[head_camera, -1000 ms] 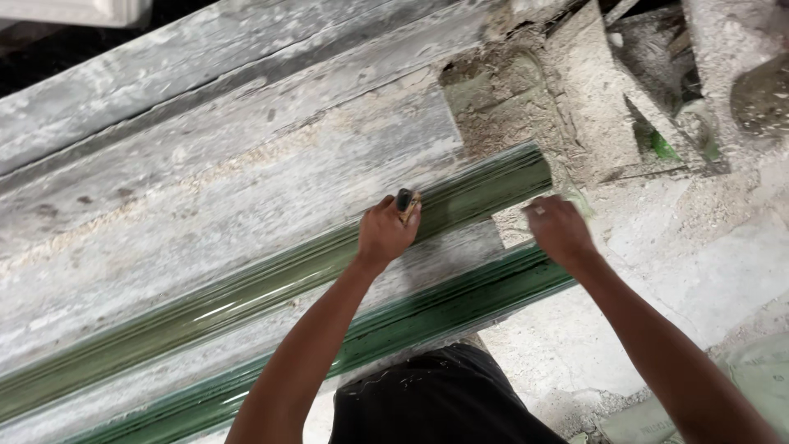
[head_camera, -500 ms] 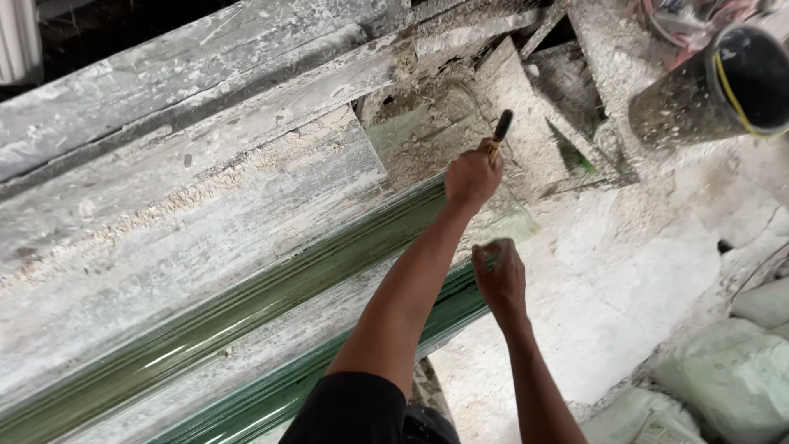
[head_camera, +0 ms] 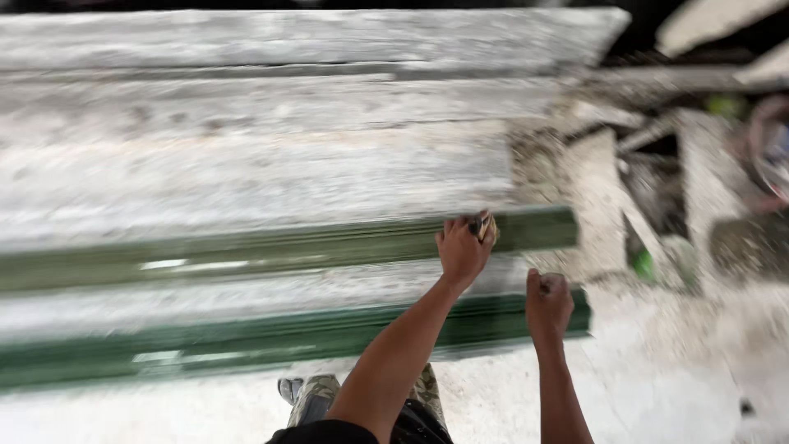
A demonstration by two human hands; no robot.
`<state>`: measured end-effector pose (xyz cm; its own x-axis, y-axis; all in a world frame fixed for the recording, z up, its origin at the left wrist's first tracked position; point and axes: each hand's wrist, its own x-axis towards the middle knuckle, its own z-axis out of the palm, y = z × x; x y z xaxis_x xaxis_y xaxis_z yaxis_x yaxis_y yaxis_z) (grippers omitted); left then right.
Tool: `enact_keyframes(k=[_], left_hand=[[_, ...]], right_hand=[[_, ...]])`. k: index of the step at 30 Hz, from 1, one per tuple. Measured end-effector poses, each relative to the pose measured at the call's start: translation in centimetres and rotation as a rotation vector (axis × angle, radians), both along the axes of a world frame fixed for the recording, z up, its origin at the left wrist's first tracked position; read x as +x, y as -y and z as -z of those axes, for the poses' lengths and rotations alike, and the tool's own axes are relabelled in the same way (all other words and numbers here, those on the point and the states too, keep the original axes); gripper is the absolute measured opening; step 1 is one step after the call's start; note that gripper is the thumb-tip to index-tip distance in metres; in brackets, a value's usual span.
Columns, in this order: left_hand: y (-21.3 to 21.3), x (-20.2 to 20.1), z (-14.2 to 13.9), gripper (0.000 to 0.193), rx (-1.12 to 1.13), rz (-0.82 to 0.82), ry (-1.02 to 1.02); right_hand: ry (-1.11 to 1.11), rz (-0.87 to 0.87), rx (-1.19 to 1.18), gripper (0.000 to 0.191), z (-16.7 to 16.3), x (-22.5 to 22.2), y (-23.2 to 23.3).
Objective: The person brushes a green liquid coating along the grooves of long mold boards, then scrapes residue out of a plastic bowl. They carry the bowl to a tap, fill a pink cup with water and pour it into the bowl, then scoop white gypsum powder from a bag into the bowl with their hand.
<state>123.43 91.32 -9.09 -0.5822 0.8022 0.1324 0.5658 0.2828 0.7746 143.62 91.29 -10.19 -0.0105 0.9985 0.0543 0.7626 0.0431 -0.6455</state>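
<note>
The upper green moulding (head_camera: 271, 247) is a long shiny strip that lies across dusty grey slabs (head_camera: 246, 164), from the left edge to past the middle. A second green moulding (head_camera: 246, 341) lies just below it, nearer the person. The left hand (head_camera: 463, 247) rests on the upper strip near its right end, fingers curled tight around a small brush handle (head_camera: 483, 224). The right hand (head_camera: 549, 302) is clenched in a fist at the lower strip's right end. Everything looks blurry.

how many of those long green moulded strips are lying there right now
2. The upper green strip lies under the left hand, which grips a small tool. The lower green strip runs beside the right hand. Blur may hide others.
</note>
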Motion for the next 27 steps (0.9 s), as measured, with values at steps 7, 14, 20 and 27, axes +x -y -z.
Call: enact_keyframes(k=[7, 14, 20, 27], left_hand=[[21.1, -24.4, 1.0, 0.04, -0.122, -0.329, -0.012], [42.1, -48.4, 0.0, 0.038, -0.212, -0.517, -0.158], [57.4, -64.6, -2.9, 0.032, -0.146, -0.636, -0.2], [70.7, -82.4, -1.9, 0.035, -0.305, -0.726, -0.264]], right_hand=[[-0.158, -0.389, 0.013, 0.04, 0.1, -20.9, 11.3], [-0.296, -0.7, -0.072, 0.021, 1.2, -42.7, 30.3], [-0.296, -0.831, -0.377, 0.022, 0.0, -59.3, 46.1], [-0.38, -1.008, -0.436, 0.019, 0.9, -74.8, 55.8]])
